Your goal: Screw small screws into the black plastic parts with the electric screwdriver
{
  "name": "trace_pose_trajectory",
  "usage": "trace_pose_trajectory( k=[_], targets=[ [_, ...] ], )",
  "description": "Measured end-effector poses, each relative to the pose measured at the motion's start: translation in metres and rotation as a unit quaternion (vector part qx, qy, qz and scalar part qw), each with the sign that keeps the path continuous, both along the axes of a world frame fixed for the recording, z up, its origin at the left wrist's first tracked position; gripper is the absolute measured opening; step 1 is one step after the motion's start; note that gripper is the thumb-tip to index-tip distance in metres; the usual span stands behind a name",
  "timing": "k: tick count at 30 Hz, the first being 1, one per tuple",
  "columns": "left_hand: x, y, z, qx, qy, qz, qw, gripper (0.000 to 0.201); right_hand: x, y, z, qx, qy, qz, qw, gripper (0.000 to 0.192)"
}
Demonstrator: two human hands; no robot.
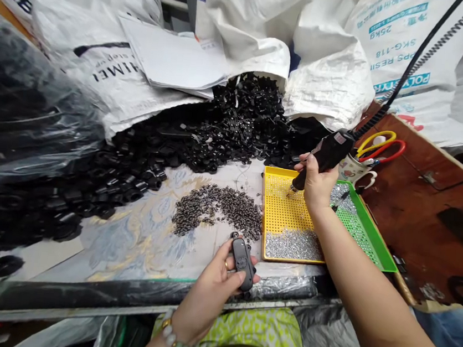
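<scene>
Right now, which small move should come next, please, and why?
Probably, let the right hand lower the power screwdriver slightly toward the yellow tray: the tip points down over the holes, and small silver pieces lie at the tray's near end. The left hand holds a black part beside the tray. Whether the tip carries a piece, I cannot tell.
</scene>
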State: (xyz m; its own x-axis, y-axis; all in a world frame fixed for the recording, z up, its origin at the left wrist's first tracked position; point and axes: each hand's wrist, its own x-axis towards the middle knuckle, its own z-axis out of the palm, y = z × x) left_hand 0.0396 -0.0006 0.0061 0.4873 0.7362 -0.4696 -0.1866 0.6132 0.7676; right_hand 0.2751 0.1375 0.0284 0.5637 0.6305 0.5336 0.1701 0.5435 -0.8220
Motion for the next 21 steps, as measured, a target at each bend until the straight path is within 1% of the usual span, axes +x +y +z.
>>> trace_pose_trajectory(
  k=[9, 11, 13, 15, 17, 19, 21],
  targets=[
    [0.001, 0.0, -0.001, 0.004, 0.009, 0.001, 1.0, 0.054, 0.0, 0.0, -0.005, -0.004, -0.01, 0.0, 1.0, 0.026],
    [0.0, 0.0, -0.001, 0.009, 0.013, 0.0, 1.0, 0.053, 0.001, -0.001, -0.001, -0.01, -0.002, -0.003, 1.0, 0.026],
    [-0.001, 0.001, 0.0, 0.01, 0.018, -0.002, 1.0, 0.053, -0.001, -0.005, 0.008, 0.001, 0.012, -0.005, 1.0, 0.026],
    [-0.001, 0.001, 0.0, 0.008, 0.017, -0.004, 1.0, 0.054, -0.007, -0.015, 0.02, 0.03, 0.026, -0.006, 0.999, 0.024],
    [-0.001, 0.002, 0.0, 0.006, 0.01, -0.003, 1.0, 0.055, -0.019, -0.031, 0.033, 0.054, 0.039, 0.004, 0.998, 0.022],
    [-0.001, 0.002, 0.001, 0.008, 0.004, -0.002, 1.0, 0.053, -0.037, -0.051, 0.043, 0.053, 0.046, 0.031, 0.997, 0.021],
    [-0.001, 0.003, 0.001, 0.01, -0.002, -0.001, 1.0, 0.049, -0.058, -0.073, 0.048, 0.035, 0.054, 0.071, 0.995, 0.021]
  ],
)
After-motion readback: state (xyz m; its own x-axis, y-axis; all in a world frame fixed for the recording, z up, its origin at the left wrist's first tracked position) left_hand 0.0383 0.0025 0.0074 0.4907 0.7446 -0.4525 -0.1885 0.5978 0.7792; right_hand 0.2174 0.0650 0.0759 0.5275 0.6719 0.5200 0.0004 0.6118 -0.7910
